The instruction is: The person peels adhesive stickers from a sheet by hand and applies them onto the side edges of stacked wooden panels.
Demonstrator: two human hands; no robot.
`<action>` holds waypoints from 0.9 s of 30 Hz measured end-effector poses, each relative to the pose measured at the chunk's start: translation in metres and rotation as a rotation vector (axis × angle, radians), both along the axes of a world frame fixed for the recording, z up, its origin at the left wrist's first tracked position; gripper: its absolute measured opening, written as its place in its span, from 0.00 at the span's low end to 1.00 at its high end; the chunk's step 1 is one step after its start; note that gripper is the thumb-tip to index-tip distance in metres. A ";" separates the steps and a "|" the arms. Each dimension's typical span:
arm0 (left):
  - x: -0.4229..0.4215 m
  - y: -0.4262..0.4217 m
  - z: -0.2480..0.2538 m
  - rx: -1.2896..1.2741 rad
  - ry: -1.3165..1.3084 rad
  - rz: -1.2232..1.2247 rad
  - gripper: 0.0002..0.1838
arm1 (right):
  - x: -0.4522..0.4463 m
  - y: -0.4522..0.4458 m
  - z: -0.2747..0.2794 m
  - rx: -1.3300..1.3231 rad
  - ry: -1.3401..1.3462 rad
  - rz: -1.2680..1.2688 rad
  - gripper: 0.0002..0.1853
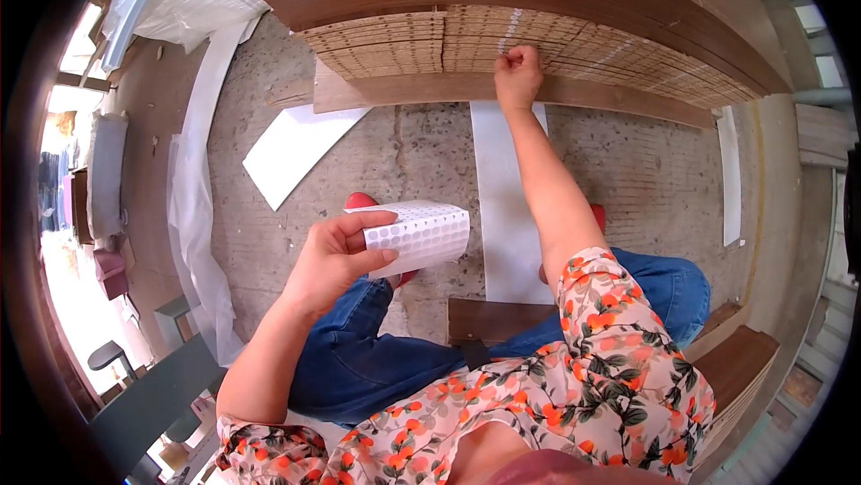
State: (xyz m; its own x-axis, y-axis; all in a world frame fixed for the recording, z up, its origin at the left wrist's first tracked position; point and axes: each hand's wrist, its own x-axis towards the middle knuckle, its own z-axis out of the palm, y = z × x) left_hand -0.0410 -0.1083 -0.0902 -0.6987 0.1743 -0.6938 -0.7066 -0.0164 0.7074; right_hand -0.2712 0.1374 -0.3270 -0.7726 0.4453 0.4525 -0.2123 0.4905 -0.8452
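My left hand (336, 252) grips a curled sheet of round white stickers (421, 238) between thumb and fingers, above my knee. My right hand (518, 77) reaches forward to a stack of brown boards (386, 47), whose edges face me and show rows of small dark marks. Its fingers are pinched together against the lower edges of the stack; anything between them is too small to make out. A line of pale dots (511, 28) runs up the board edges just above that hand. Another pale row lies farther right on the stack.
The stack rests on a wooden plank (404, 90) over a concrete floor (413, 153). A long white board (507, 207) lies between my feet, with a white panel (300, 149) to its left. Plastic sheeting (193, 225) runs along the left; a brown board stack (735, 364) stands at right.
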 end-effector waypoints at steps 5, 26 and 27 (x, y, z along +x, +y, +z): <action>0.001 -0.001 -0.002 -0.111 0.073 0.037 0.18 | 0.006 0.025 0.000 0.232 -0.057 -0.084 0.12; 0.009 -0.008 -0.013 -0.273 0.208 -0.057 0.16 | 0.172 -0.076 0.187 0.382 -0.037 1.305 0.05; 0.009 -0.009 -0.015 -0.277 0.209 -0.050 0.16 | 0.173 -0.077 0.184 0.397 -0.019 1.294 0.04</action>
